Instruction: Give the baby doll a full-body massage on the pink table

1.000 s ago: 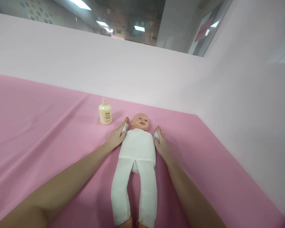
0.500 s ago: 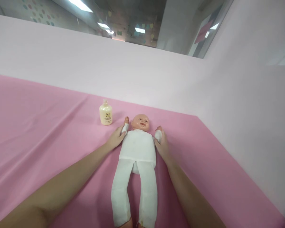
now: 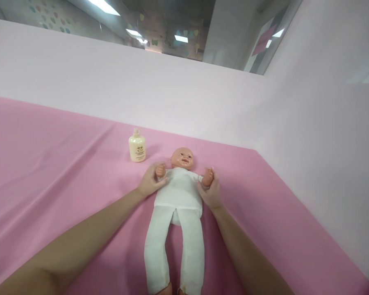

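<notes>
A white-clad doll (image 3: 178, 190) is held by its raised arms, one gripped by the left hand (image 3: 149, 180), the other by the right hand (image 3: 213, 194). Its head is seen between and beyond them. A cream bottle (image 3: 137, 149) is stood just past the left hand. Both hands are underlaid by a pink cover (image 3: 64, 164), backed beyond by a white wall (image 3: 172, 94).

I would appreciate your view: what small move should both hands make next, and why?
Perhaps gently guide the arms of the doll inward, since the left hand and right hand each hold one, and the two arms are apart, at either side.
</notes>
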`<state>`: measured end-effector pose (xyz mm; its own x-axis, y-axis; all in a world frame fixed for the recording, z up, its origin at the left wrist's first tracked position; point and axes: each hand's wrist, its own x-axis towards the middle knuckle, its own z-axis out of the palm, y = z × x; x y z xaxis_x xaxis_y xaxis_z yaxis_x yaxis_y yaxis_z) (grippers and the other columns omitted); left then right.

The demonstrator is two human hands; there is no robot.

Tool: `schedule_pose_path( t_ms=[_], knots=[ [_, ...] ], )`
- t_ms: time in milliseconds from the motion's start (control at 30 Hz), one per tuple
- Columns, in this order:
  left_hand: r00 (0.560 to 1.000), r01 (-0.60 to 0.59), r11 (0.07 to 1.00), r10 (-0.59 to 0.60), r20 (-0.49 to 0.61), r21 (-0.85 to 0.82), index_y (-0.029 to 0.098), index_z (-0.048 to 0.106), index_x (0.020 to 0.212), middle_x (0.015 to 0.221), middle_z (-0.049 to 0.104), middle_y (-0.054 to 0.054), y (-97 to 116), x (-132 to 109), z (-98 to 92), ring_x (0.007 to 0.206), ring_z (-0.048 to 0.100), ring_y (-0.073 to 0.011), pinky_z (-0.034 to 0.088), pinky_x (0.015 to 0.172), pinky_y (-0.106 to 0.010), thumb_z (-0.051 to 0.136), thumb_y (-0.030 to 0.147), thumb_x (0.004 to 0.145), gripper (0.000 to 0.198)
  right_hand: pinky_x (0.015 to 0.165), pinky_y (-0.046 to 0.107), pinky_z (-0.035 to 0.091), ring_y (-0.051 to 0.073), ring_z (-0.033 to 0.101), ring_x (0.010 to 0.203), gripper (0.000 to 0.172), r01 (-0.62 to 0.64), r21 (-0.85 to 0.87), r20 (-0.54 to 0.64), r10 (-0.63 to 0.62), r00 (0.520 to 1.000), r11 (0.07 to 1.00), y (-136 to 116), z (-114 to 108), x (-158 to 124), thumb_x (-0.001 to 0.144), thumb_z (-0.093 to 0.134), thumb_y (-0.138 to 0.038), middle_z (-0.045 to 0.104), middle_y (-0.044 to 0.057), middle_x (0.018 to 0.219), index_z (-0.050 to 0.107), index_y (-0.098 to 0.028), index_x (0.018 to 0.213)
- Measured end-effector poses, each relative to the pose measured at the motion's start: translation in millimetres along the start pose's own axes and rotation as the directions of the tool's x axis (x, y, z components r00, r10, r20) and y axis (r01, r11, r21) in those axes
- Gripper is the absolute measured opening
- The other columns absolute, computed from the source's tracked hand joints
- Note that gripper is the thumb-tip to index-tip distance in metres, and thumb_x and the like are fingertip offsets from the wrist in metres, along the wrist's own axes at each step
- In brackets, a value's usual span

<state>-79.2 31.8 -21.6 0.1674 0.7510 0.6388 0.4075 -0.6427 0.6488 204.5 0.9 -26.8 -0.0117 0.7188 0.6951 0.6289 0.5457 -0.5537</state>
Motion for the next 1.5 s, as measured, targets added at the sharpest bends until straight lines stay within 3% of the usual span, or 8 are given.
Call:
schedule_pose_path(
  t_ms=[133, 233, 367, 533, 733, 967, 1267, 1500],
  knots=[
    [0.96, -0.195, 0.977, 0.172, 0.221, 0.085, 0.024, 0.067, 0.101, 0.103, 0.073, -0.009, 10.6, -2.1, -0.4, 0.1, 0.067, -0.0271, 0.051, 0.098, -0.047, 0.063, 0.045, 0.081, 0.03, 0.102, 0.049, 0.055, 0.028, 0.065, 0.117, 0.06, 0.148, 0.004, 0.107, -0.148, 0.983, 0.989, -12.8, -0.9, -3.9, 0.089, 0.057, -0.036, 0.064, 0.013, 0.13, 0.039, -0.025, 0.145],
    [0.93, -0.287, 0.954, 0.254, 0.266, 0.09, 0.023, 0.066, 0.098, 0.102, 0.074, -0.01, 13.0, -2.2, 0.8, 0.097, 0.068, -0.0262, 0.052, 0.094, -0.045, 0.062, 0.042, 0.082, 0.025, 0.102, 0.048, 0.054, 0.027, 0.065, 0.117, 0.059, 0.232, 0.009, 0.211, -0.228, 0.95, 0.973, -17.6, -2.6, -3.8, 0.086, 0.058, -0.031, 0.066, 0.01, 0.127, 0.042, -0.027, 0.143],
    [0.94, -0.248, 0.962, 0.213, 0.266, 0.109, 0.022, 0.065, 0.108, 0.107, 0.073, -0.01, 9.2, -2.3, 3.2, 0.101, 0.067, -0.0263, 0.052, 0.096, -0.045, 0.058, 0.041, 0.087, 0.029, 0.109, 0.053, 0.049, 0.029, 0.056, 0.132, 0.061, 0.272, -0.021, 0.209, -0.262, 0.942, 0.962, -14.5, -3.5, -3.9, 0.089, 0.051, -0.032, 0.057, 0.014, 0.14, 0.035, -0.025, 0.148],
    [0.98, -0.143, 0.973, 0.114, 0.163, 0.179, 0.017, 0.04, 0.148, 0.133, 0.063, -0.017, -0.1, -2.8, 9.5, 0.123, 0.059, -0.0316, 0.045, 0.108, -0.052, 0.045, 0.037, 0.096, 0.057, 0.121, 0.059, 0.033, 0.031, 0.03, 0.152, 0.062, 0.207, -0.159, 0.143, -0.185, 0.972, 0.965, -10.8, -1.2, -3.4, 0.1, 0.034, -0.031, 0.032, 0.016, 0.162, 0.017, -0.021, 0.159],
    [0.981, -0.185, 0.947, 0.165, 0.099, 0.264, 0.02, 0.013, 0.162, 0.162, 0.033, -0.018, -14.5, 0.1, 14.6, 0.148, 0.035, -0.0312, 0.032, 0.12, -0.056, 0.031, 0.025, 0.101, 0.063, 0.125, 0.056, 0.026, 0.028, 0.015, 0.157, 0.063, 0.089, -0.233, 0.217, -0.037, 0.975, 0.968, -7.7, -0.2, 5.1, 0.103, 0.022, -0.031, 0.016, 0.007, 0.169, 0.002, -0.023, 0.163],
    [0.986, -0.122, 0.953, 0.086, 0.14, 0.277, 0.027, 0.023, 0.161, 0.168, 0.023, -0.003, -15.6, 9.1, 9.3, 0.153, 0.026, -0.0246, 0.03, 0.124, -0.048, 0.03, 0.023, 0.101, 0.06, 0.124, 0.056, 0.027, 0.028, 0.015, 0.157, 0.068, -0.08, -0.199, 0.216, 0.124, 0.968, 0.977, 8.8, 1.5, 10.0, 0.1, 0.033, -0.034, 0.015, 0.008, 0.169, 0.008, -0.023, 0.162],
    [0.968, 0.16, 0.934, -0.212, 0.136, 0.321, 0.019, 0.039, 0.154, 0.16, 0.039, -0.01, -24.0, 4.7, 11.0, 0.145, 0.043, -0.0293, 0.039, 0.116, -0.049, 0.034, 0.037, 0.099, 0.059, 0.122, 0.05, 0.031, 0.022, 0.036, 0.149, 0.062, -0.255, -0.004, 0.17, 0.252, 0.953, 0.967, 13.9, 0.1, 14.2, 0.096, 0.038, -0.032, 0.039, 0.007, 0.16, 0.028, -0.026, 0.157],
    [0.972, 0.177, 0.957, -0.207, 0.111, 0.228, 0.018, 0.047, 0.146, 0.151, 0.05, -0.014, -29.2, 5.8, 13.3, 0.141, 0.047, -0.0301, 0.039, 0.117, -0.05, 0.039, 0.037, 0.096, 0.054, 0.119, 0.053, 0.035, 0.026, 0.047, 0.14, 0.053, -0.334, 0.092, 0.124, 0.323, 0.938, 0.938, 19.0, 1.3, 13.5, 0.096, 0.041, -0.042, 0.054, 0.009, 0.148, 0.047, -0.024, 0.145]
  ],
)
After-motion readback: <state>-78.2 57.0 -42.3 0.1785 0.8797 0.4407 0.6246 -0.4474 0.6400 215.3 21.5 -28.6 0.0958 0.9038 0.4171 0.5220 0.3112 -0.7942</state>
